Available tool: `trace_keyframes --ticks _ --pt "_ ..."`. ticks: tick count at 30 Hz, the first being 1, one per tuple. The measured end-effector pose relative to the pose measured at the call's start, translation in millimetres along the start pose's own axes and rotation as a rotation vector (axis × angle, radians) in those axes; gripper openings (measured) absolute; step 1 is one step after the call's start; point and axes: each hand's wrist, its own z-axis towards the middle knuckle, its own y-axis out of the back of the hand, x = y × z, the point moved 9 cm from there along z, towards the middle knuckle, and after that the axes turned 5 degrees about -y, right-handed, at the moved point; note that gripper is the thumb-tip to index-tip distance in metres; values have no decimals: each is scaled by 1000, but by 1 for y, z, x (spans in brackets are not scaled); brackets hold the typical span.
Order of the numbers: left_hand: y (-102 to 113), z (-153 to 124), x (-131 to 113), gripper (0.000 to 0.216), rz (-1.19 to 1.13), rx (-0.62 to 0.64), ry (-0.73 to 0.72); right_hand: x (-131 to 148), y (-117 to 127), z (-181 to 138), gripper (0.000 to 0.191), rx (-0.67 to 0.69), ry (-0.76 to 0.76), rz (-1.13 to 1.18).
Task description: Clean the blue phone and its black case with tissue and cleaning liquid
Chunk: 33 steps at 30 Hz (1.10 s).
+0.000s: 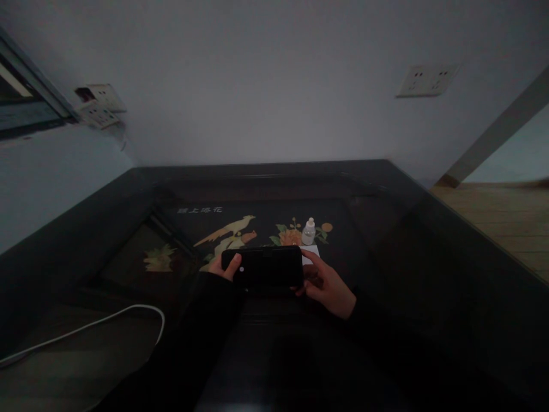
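Note:
A black phone (266, 266) is held sideways above the dark table (386, 229), its screen dark. My left hand (226, 266) grips its left end, thumb lying over the front. My right hand (326, 283) holds the right end, fingers curled round the edge. Just behind the phone stands a small clear bottle (308, 232) with a white cap, and a white sheet or card (311, 253) lies flat beside it, partly hidden by the phone. Both sleeves are black.
The table top shows an inlaid bird (229, 232) and flowers (291, 234). A white cable (86, 326) curves over the table's left near part. Wall sockets (98, 106) sit at the left and another socket (426, 80) at the right. Wooden floor (501, 217) lies beyond the right edge.

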Motion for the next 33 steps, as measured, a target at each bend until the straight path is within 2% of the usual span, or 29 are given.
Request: trace_keyframes --ticks 4,8,13,18,26,33 --pt "1 0 -5 37 31 -7 -27 8 9 4 57 54 -17 -177" --pt "-2 -2 -11 38 73 16 -56 23 23 8 43 53 17 -202" --pt "-5 -9 -16 33 107 44 -90 28 22 9 34 37 27 -378" --pt "-6 -10 -21 31 87 52 -108 32 21 7 35 21 69 -434" --pt "-7 -12 -23 29 86 56 -100 30 22 8 34 2 45 -442" --pt "-8 -13 -29 31 140 90 -133 37 21 6 37 -20 63 -542"
